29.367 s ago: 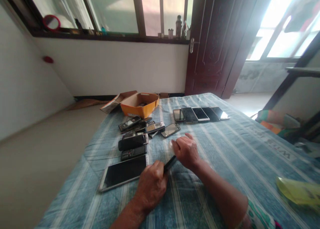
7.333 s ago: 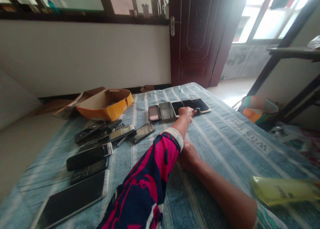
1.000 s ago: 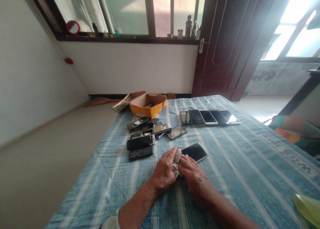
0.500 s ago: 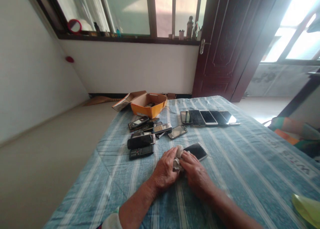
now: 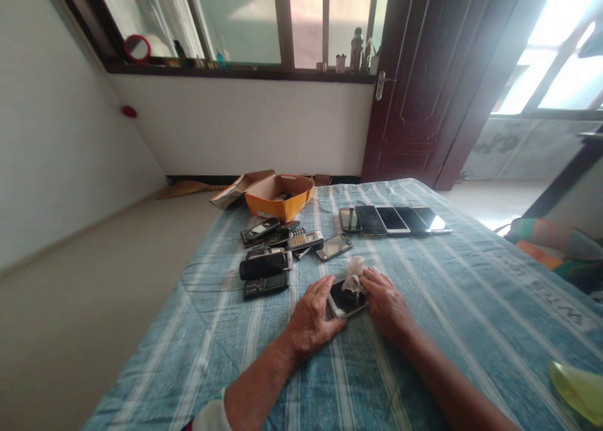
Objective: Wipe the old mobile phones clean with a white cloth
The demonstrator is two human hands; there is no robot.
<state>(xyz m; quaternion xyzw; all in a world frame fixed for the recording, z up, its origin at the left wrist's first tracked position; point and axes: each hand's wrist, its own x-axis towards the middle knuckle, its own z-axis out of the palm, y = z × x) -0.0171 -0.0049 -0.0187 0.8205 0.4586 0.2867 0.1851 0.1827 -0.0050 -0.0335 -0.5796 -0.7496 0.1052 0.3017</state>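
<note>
A smartphone [image 5: 347,300] with a dark screen lies flat on the striped cloth between my two hands. My left hand [image 5: 311,311] grips its left end, fingers at the far edge and thumb at the near edge. At the phone's right end, my right hand [image 5: 387,302] is closed on a crumpled whitish tissue [image 5: 353,282], pressed against the screen. Part of the tissue sticks up past the phone's far edge. The right fingertips are partly hidden by the tissue. Just beyond my hands lies a grey smartphone [image 5: 334,247].
Several old mobile phones [image 5: 266,266] are heaped left of my hands. Behind them stands an open orange box [image 5: 282,205] with its lid tipped back. A row of smartphones [image 5: 393,220] lies at the far right. Something yellow-green [image 5: 577,390] sits at the near right edge.
My right hand has slid right across the phone with the tissue, uncovering the screen's left part. My left hand has gone from beside the tissue to holding the phone's left end.
</note>
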